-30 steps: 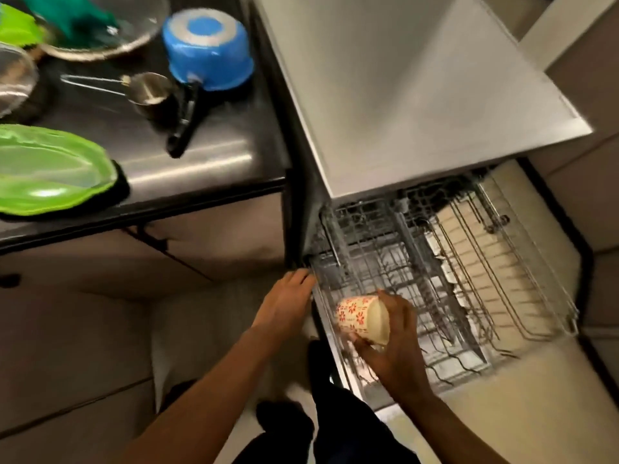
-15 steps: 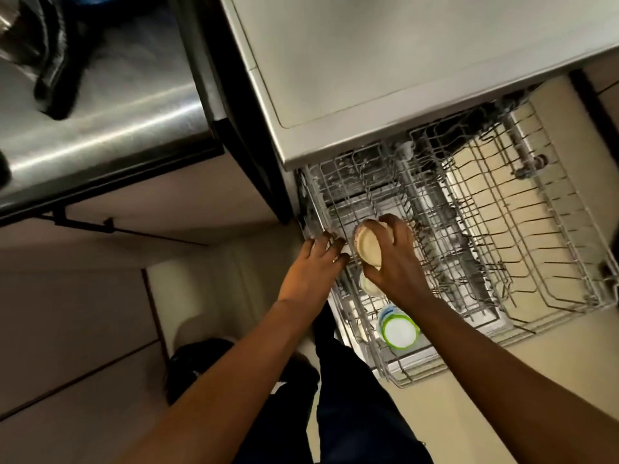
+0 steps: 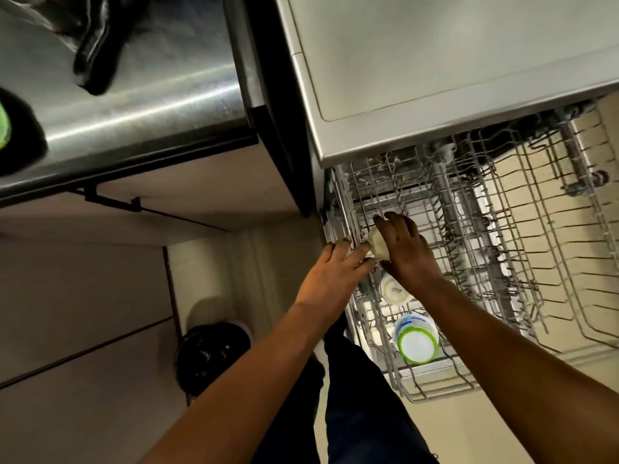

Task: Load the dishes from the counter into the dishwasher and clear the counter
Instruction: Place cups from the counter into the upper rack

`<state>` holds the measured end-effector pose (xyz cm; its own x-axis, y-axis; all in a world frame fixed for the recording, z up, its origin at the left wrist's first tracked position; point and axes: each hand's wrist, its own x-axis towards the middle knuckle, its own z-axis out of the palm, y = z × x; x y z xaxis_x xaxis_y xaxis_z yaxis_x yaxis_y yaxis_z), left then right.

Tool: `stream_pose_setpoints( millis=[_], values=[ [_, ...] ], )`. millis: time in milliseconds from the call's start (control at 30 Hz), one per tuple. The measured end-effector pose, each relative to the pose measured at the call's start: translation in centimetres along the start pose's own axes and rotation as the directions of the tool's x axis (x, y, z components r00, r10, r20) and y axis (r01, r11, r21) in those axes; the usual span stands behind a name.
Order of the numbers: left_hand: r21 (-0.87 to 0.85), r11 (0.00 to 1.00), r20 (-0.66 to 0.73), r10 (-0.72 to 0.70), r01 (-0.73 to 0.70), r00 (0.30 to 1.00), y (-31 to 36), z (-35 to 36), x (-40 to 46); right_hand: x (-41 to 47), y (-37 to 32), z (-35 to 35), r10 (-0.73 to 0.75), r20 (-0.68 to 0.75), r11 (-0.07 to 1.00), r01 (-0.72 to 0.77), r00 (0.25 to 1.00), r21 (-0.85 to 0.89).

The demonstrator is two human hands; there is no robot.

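Observation:
The dishwasher's wire rack is pulled out below the steel top. My right hand is shut on a small cream cup, held upside down over the rack's left row. My left hand rests with fingers spread on the rack's left rim, touching the cup's side. Two cups sit upside down in the same row nearer me: a white cup with lettering and a cup with a green and blue rim.
The steel counter lies at the upper left, with a black pan handle and the edge of a green plate on it. Cabinet fronts run below it. The rack's right half holds bare tines.
The view dropped toward the rack. My right hand carried the cup from the rack's front corner deeper along the left row and turned it over. My left hand slid along the rim.

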<state>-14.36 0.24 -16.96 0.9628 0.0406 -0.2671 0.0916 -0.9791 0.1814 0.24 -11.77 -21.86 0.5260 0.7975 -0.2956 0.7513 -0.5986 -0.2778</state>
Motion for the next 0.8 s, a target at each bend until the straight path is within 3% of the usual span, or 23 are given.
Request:
stream_pose_setpoints(
  millis=[100, 167, 233, 333, 433, 567, 667, 800],
  values=[
    [-0.027, 1.0, -0.028, -0.002, 0.001, 1.0, -0.1, -0.3, -0.2, -0.3, 0.2, -0.9, 0.057, 0.074, 0.997, -0.06, 0.996, 0.043],
    [-0.052, 0.999, -0.056, -0.013, 0.01, 0.998, -0.3, -0.4, -0.9, -0.9, 0.0, -1.9, 0.146, 0.063, 0.973, -0.155, 0.987, 0.174],
    [-0.092, 0.994, -0.092, -0.068, 0.06, 0.993, -0.6, -0.6, -2.0, -2.1, -0.9, -3.0, 0.252, -0.119, 0.921, -0.2, 0.96, 0.333],
    [-0.135, 0.977, -0.133, -0.184, 0.166, 0.974, -1.9, -1.5, -4.6, -4.6, -4.3, -3.7, 0.374, -0.416, 0.872, -0.162, 0.829, 0.461],
    [-0.182, 0.949, -0.149, -0.286, 0.258, 0.946, -3.6, -2.5, -8.1, -6.2, -9.3, -3.6, 0.243, -0.501, 0.894, 0.009, 0.831, 0.448],
    [-0.229, 0.903, -0.216, -0.411, 0.363, 0.886, -6.4, -3.4, -13.8, -6.8, -16.3, -3.6, -0.114, -0.44, 0.884, 0.293, 0.891, 0.364],
    [-0.281, 0.847, -0.288, -0.523, 0.451, 0.802, -8.7, -4.1, -18.8, -6.7, -21.5, -4.4, -0.332, -0.421, 0.832, 0.472, 0.844, 0.291],
    [-0.309, 0.76, -0.394, -0.65, 0.572, 0.65, -11.3, -5.6, -25.7, -6.4, -27.0, -5.3, -0.438, -0.399, 0.786, 0.558, 0.806, 0.266]
  ],
)
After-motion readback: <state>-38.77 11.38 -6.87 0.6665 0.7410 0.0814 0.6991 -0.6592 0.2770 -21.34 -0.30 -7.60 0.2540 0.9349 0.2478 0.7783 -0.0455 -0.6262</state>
